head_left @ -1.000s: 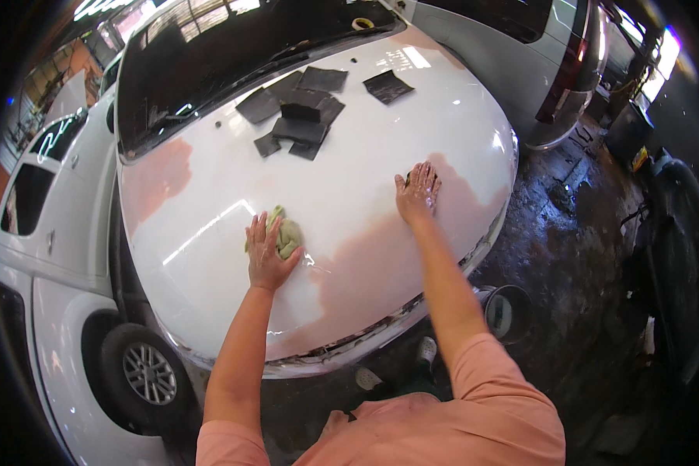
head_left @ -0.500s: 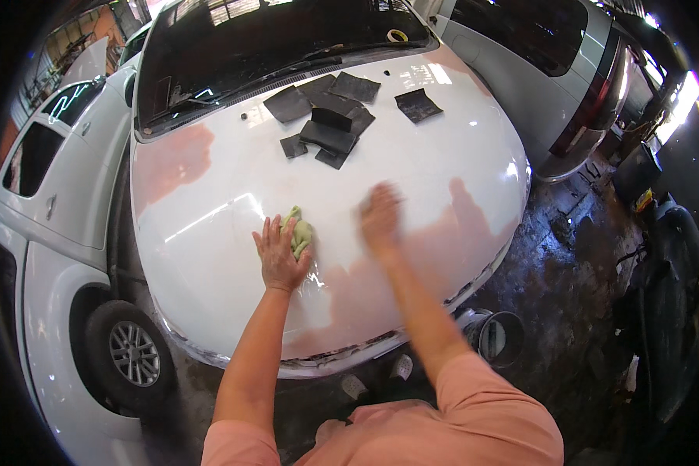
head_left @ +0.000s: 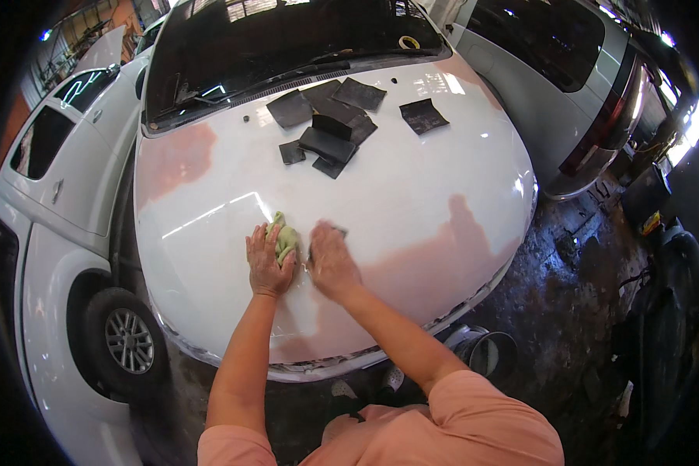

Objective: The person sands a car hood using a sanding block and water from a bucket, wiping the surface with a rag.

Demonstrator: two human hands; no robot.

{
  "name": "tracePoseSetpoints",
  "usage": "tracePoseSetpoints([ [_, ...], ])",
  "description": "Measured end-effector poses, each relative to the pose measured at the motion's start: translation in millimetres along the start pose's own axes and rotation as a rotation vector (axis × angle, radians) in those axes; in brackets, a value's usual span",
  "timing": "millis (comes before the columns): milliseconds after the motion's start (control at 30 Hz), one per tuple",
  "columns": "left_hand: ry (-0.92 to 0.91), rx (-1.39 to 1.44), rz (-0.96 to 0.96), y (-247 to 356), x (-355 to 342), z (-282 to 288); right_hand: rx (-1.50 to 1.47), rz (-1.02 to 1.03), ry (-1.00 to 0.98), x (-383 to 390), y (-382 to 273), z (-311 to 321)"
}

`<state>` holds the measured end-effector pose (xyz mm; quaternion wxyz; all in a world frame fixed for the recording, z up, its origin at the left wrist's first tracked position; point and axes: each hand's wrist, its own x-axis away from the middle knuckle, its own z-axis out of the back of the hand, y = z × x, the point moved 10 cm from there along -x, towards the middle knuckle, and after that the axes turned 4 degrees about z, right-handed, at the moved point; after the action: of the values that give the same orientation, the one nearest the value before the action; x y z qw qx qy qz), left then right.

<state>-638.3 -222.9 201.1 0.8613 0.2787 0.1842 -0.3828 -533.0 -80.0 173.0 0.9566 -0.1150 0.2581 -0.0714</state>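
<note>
A crumpled pale-green cloth [head_left: 285, 237] lies low on the white car hood [head_left: 412, 194], pressed under the left hand [head_left: 268, 262] — fingers spread flat. The right hand [head_left: 330, 260], at its 3 o'clock, presses a dark sanding sheet [head_left: 335, 230]. More dark sheets [head_left: 330, 132] lie at 12 o'clock.

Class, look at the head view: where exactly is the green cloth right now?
The green cloth lies under the left hand on the white car hood, left of centre, just beside the right hand.
</note>
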Motion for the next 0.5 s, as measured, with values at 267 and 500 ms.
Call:
tracePoseSetpoints([
  [267, 0.006, 0.058, -0.012, 38, -12, -13, 0.296, -0.522, 0.167, 0, 274, 91],
  [500, -0.006, 0.079, 0.028, 10, -4, -2, -0.19, 0.32, 0.076, -2, -16, 9],
])
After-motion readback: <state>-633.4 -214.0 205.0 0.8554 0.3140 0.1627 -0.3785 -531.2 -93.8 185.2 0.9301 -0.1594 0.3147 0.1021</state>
